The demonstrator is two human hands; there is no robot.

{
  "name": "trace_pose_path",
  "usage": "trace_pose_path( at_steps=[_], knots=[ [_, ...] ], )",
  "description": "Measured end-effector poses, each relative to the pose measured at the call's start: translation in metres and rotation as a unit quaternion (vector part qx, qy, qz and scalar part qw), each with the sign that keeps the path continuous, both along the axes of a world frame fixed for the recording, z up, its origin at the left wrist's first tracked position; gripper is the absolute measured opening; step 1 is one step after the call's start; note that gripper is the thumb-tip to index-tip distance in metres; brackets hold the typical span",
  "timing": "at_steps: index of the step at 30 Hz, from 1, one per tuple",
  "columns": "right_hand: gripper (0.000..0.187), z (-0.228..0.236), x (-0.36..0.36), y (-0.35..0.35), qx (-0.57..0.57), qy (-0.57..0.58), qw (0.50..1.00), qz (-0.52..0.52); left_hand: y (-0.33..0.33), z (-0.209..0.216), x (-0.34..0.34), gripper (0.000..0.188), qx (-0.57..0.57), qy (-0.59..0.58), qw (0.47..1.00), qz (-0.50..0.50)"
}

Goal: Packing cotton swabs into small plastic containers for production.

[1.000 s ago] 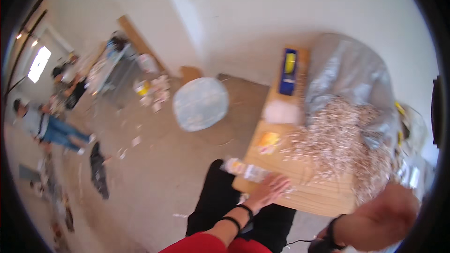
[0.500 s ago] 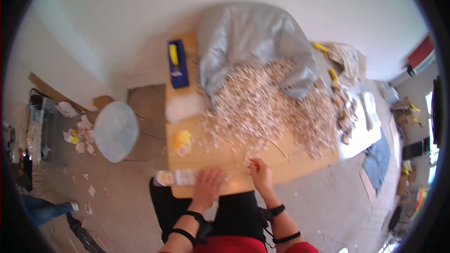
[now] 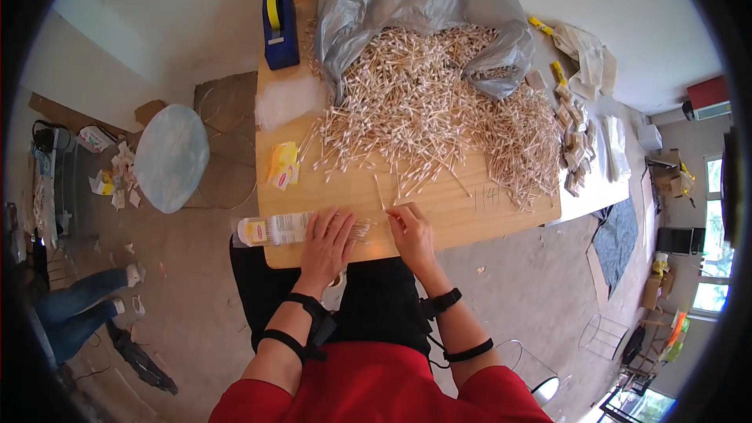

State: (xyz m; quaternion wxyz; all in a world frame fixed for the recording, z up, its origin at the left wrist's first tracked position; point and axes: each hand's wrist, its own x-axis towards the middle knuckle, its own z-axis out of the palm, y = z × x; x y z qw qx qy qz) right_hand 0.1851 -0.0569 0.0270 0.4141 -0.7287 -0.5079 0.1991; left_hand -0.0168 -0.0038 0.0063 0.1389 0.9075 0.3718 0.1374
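Swabs (image 3: 362, 230) poke from a packet (image 3: 290, 228) under spread left fingers (image 3: 325, 225); right fingers (image 3: 399, 215) pinch one.

A clear packet (image 3: 283, 229) of white-tipped swabs (image 3: 361, 230) lies sideways, its left end overhanging the table (image 3: 446, 227), swabs protruding rightward; one slim swab (image 3: 379, 191) points away nearby.

one wide head-worn fisheye looks down from close above at the hands (image 3: 326, 244) and wooden table (image 3: 462, 217).
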Motion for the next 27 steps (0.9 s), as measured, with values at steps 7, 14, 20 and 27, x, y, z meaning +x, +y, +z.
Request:
trace_pose_path(
  at_steps=[7, 14, 20, 27],
  knots=[
    [0.010, -0.008, -0.034, -0.029, 0.000, -0.005, 0.999, 0.038, 0.002, 0.001, 0.001, 0.052, 0.003, 0.004, 1.000, -0.005],
    [0.012, -0.006, -0.034, -0.026, -0.004, -0.035, 0.996, 0.082, 0.003, 0.002, 0.000, 0.050, 0.017, 0.003, 1.000, -0.001],
    [0.015, 0.001, -0.036, -0.025, -0.017, -0.041, 0.994, 0.099, 0.003, 0.004, 0.000, 0.049, 0.014, 0.002, 1.000, -0.002],
    [0.016, -0.003, -0.038, -0.022, -0.017, -0.066, 0.995, 0.077, 0.003, 0.000, 0.001, 0.051, 0.001, -0.011, 1.000, -0.008]
  ],
)
